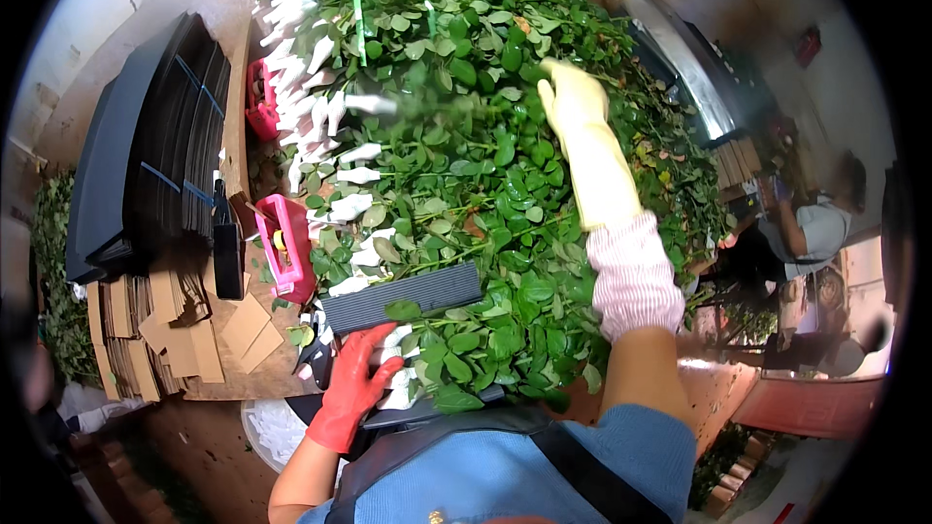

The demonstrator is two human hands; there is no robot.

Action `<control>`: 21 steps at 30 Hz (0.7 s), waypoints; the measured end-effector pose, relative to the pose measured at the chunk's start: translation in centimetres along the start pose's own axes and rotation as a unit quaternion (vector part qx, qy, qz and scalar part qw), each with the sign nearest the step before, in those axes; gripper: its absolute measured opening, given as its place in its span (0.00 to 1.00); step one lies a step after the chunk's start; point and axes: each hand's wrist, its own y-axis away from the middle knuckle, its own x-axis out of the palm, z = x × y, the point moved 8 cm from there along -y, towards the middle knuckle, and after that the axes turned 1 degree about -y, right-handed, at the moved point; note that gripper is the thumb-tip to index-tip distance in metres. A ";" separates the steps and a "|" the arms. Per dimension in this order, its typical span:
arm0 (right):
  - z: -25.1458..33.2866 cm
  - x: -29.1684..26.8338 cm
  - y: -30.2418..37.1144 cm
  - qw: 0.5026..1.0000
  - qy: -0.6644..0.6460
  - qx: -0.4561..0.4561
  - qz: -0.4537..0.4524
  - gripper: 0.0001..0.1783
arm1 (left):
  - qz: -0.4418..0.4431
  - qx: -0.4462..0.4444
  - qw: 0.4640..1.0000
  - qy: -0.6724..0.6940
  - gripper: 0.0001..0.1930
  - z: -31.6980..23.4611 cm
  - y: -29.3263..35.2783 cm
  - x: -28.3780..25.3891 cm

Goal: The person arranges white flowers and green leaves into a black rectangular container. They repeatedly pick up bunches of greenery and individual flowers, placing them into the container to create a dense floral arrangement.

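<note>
My left hand point(354, 383), in a red rubber glove, curls its fingers around several white-wrapped flower heads point(398, 393) at the near end of the table. Just beyond it, a dark ribbed cardboard strip point(403, 298) lies across the stems. Farther right, my right hand point(575, 102), in a cream rubber glove, reaches over the heap of leafy rose stems point(505, 165). Its fingers close on a stem partly lost among leaves. To its left, one white-wrapped head point(370, 105) is smeared by motion. Other white-wrapped heads line the heap's left side.
Pink tape dispensers point(287, 247) stand left of the flower heads. Dark cardboard sheets point(146, 136) are stacked at far left, above brown cardboard pieces point(254, 330) and a black phone point(228, 262). A metal-edged surface point(684, 68) and a person point(815, 228) are at right.
</note>
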 end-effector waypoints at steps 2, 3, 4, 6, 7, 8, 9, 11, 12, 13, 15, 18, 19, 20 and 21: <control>4.2 1.3 3.3 0.982 -0.102 0.021 0.155 0.21 | -0.013 -0.009 1.000 -0.008 0.30 0.3 0.5 -0.1; 5.1 1.8 5.1 0.974 -0.115 -0.006 0.195 0.21 | -0.010 -0.001 1.000 -0.013 0.30 0.2 0.4 -0.2; 5.2 4.1 5.3 0.959 -0.122 -0.014 0.255 0.20 | -0.008 -0.005 1.000 -0.008 0.30 0.3 0.4 -0.1; 1.2 10.3 4.2 0.967 -0.061 -0.020 0.247 0.20 | 0.006 0.010 1.000 0.002 0.30 -0.1 -0.1 0.2; -1.1 14.3 3.2 0.969 -0.011 -0.007 0.246 0.21 | 0.006 0.019 1.000 0.001 0.30 -0.3 -0.3 0.1; 2.0 14.8 3.4 0.959 0.176 -0.120 0.184 0.21 | 0.001 0.001 1.000 -0.007 0.30 0.1 0.2 -0.1; 1.6 15.5 3.5 0.961 0.194 -0.122 0.156 0.22 | 0.009 -0.012 1.000 0.002 0.30 0.3 0.2 0.0; 0.5 17.5 3.6 0.940 0.277 -0.131 0.147 0.24 | 0.016 -0.020 1.000 0.017 0.30 0.3 -0.1 0.1; 1.4 17.2 3.8 0.927 0.309 -0.134 0.165 0.22 | 0.012 -0.015 1.000 0.025 0.30 0.4 0.1 0.2; 1.9 16.7 3.3 0.925 0.301 -0.129 0.192 0.21 | 0.009 -0.013 1.000 0.018 0.30 0.5 0.2 0.1; 3.4 12.7 3.0 0.938 0.231 -0.086 0.244 0.20 | 0.001 -0.003 1.000 0.017 0.30 0.4 0.3 0.1; 5.5 3.7 2.3 0.960 0.246 -0.115 0.066 0.27 | -0.008 0.011 1.000 0.025 0.30 0.2 0.4 0.0; 6.4 -0.3 3.4 0.968 0.183 -0.163 -0.048 0.27 | -0.004 0.009 1.000 0.028 0.30 0.0 0.4 -0.2; 7.1 -3.9 4.7 0.956 0.122 -0.211 -0.163 0.28 | -0.003 0.010 0.999 0.033 0.30 -0.2 0.3 -0.1; 7.4 -4.6 5.0 0.953 0.074 -0.249 -0.155 0.25 | -0.001 0.019 1.000 0.020 0.29 -0.5 0.4 -0.3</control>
